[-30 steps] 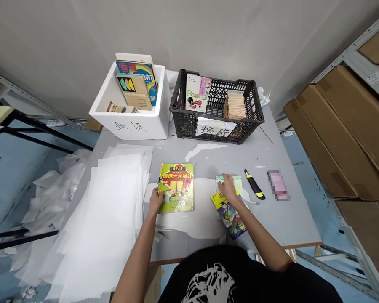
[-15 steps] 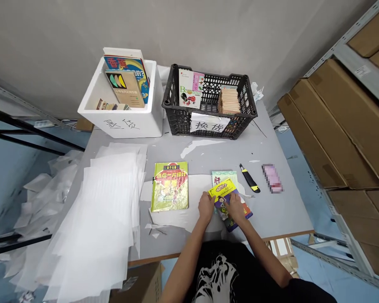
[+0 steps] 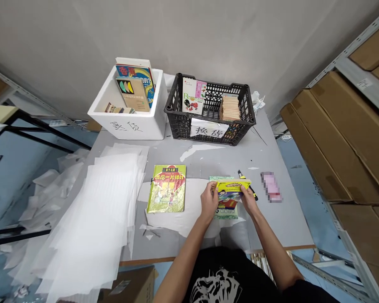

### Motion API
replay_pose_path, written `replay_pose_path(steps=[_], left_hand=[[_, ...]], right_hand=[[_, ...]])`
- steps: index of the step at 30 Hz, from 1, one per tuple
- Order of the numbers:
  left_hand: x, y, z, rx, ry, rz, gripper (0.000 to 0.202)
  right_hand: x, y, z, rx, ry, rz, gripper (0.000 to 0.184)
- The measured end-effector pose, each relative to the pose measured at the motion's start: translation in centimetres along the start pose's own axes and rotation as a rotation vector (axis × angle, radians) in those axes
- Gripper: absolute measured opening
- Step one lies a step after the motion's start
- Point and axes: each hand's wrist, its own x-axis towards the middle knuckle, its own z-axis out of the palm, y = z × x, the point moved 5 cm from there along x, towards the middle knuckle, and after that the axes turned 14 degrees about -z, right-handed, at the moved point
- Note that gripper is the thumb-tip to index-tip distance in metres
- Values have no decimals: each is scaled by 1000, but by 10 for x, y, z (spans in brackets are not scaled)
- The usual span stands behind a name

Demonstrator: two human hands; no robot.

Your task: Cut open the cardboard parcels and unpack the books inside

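Grey wall point(image 3: 227, 38) rises behind a pale grey table point(image 3: 281, 223). Over its near middle, a yellow-and-purple book point(image 3: 229, 195) is held tilted between the person's two hands, directly within the fingers. Its long axis seems to run from the far side toward the person's body, foreshortened by the tilt, while the yellow top edge spans left to right. Neither hand is nearer: the left hand point(image 3: 209, 202) grasps the upper left corner, the right hand point(image 3: 249, 203) the upper right, fingers parted only about as far as the book's thickness. Below it, partly covered, lies a green book point(image 3: 226, 213); whether the two touch, I cannot tell. A black-and-yellow cutter point(image 3: 241, 174) shows just beside the right hand. Farther left lies a yellow-green picture book point(image 3: 166, 189), then white sheets point(image 3: 104, 210); a white box point(image 3: 154, 126) and a black crate point(image 3: 180, 129) stand toward the back.
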Motion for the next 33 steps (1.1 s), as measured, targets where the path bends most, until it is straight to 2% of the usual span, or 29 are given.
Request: replay_pose_path(steps=[4,7,14,17,21,28,31,33], left_hand=[[-1,28,-13,-136,89,44,24],[-1,40,-11,-252,145,20,28],[9,46,-3,-373,195,32,30],[14,48,-5,-365,228,-8,34],[20,52,-12,-284,288,-102,39],[30,57,-20,-182,360,-163,50],[38,53,-19,-180,328,-215,52],[42,47,-17,-153,255,-237,50]], right_hand=[[4,-22,1,204,16,-59,45],[3,-34,4,197,48,-104,44],[-4,-63,19,168,40,-101,41],[-6,-79,24,135,4,-100,39],[-6,-97,31,30,-60,-179,34],[-2,-101,44,-20,-126,-222,28],[7,-98,43,1,-122,-165,30],[17,-94,41,38,-128,-106,33]])
